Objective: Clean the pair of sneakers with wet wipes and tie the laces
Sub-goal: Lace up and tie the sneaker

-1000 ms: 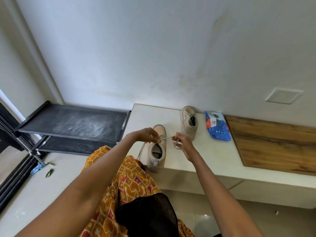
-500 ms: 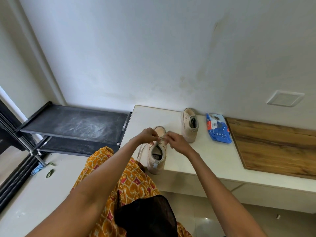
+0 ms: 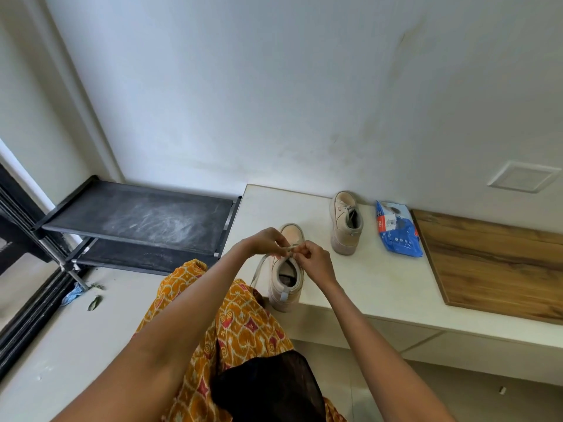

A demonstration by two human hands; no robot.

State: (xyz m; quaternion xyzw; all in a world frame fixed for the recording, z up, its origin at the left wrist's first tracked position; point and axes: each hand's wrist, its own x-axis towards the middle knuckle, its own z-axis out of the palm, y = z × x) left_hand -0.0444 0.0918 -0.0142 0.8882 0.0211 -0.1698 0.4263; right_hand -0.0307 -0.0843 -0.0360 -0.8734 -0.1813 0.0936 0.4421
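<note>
Two beige sneakers stand on a white bench top (image 3: 380,278). The near sneaker (image 3: 286,287) sits at the front edge with its heel toward me. My left hand (image 3: 265,243) and my right hand (image 3: 313,260) meet above its tongue, and each pinches part of the pale lace (image 3: 289,248). One loose lace end (image 3: 259,269) hangs down the shoe's left side. The far sneaker (image 3: 345,226) stands by the wall, its laces lying on top. A blue wet wipes pack (image 3: 397,233) lies to its right.
A black two-tier rack (image 3: 143,220) stands left of the bench. A wooden board (image 3: 493,263) covers the bench's right part. My orange patterned clothing (image 3: 231,330) fills the space below the bench edge. Leaves and a blue scrap (image 3: 71,296) lie on the floor at left.
My hands came together over the near sneaker; one second ago they were apart with the lace stretched between them. The view shifted slightly.
</note>
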